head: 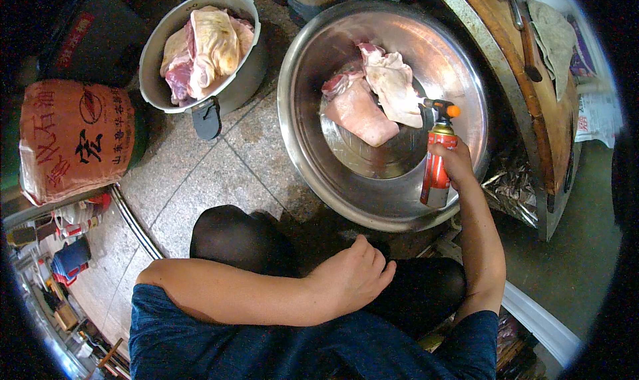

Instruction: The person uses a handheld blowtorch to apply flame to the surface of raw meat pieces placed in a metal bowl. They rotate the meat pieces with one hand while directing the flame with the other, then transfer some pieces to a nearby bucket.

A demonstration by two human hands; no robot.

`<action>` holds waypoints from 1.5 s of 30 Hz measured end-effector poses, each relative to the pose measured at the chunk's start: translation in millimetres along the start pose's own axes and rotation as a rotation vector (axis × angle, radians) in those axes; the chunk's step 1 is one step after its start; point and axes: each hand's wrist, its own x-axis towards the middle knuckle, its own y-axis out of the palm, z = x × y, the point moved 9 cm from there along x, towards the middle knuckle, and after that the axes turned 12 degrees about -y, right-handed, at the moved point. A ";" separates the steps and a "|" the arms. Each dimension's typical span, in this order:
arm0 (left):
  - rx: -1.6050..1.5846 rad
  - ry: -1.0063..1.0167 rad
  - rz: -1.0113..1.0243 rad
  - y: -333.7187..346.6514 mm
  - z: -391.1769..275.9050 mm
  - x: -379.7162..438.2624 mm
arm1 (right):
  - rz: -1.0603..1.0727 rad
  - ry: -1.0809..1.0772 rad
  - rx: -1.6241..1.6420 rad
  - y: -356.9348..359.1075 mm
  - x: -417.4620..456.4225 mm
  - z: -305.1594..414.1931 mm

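Observation:
My right hand (457, 162) grips a red gas canister (435, 172) fitted with a blowtorch head (442, 109). The nozzle points left at the right edge of a pale, skin-on piece of raw meat (392, 83), where a bright spot shows. That piece touches a pinker skin-on piece (362, 112) in a wide stainless steel basin (299, 145). My left hand (357, 275) rests near my knees below the basin, holding nothing that I can see; its fingers are loosely curled.
A metal pot (145, 83) with a black handle holds more raw meat at the upper left. Beside it stands a red printed sack (75, 140). At the right, a wooden board (529, 95) bears a wooden-handled tool (530, 55) and a grey cloth (554, 40). Stone floor tiles (199, 180) lie between.

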 end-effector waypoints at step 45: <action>-0.003 -0.004 0.003 1.8 -0.4 0.7 | 0.021 -0.047 -0.026 9.8 2.9 7.4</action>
